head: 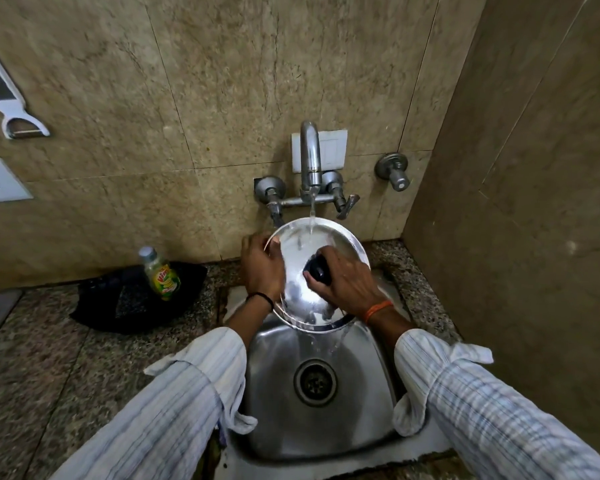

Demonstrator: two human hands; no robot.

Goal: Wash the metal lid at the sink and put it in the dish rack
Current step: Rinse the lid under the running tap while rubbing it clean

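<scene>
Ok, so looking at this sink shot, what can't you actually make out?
Head view only:
- Dish rack: not in view, so where it stands is unknown.
- Black knob of the metal lid: mostly covered by the right hand.
- Lid's left rim: hidden under the left hand.
- Soap bottle label: too small to read fully.
- Wall peeler: handle cut off by the left edge.

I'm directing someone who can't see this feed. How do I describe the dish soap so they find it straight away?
Start at the steel sink and move left along the speckled granite counter to the back wall. A crumpled black cloth lies there, and the dish soap bottle stands on it. It is the only bottle in view: small, clear, yellow-green label, grey cap.
</scene>
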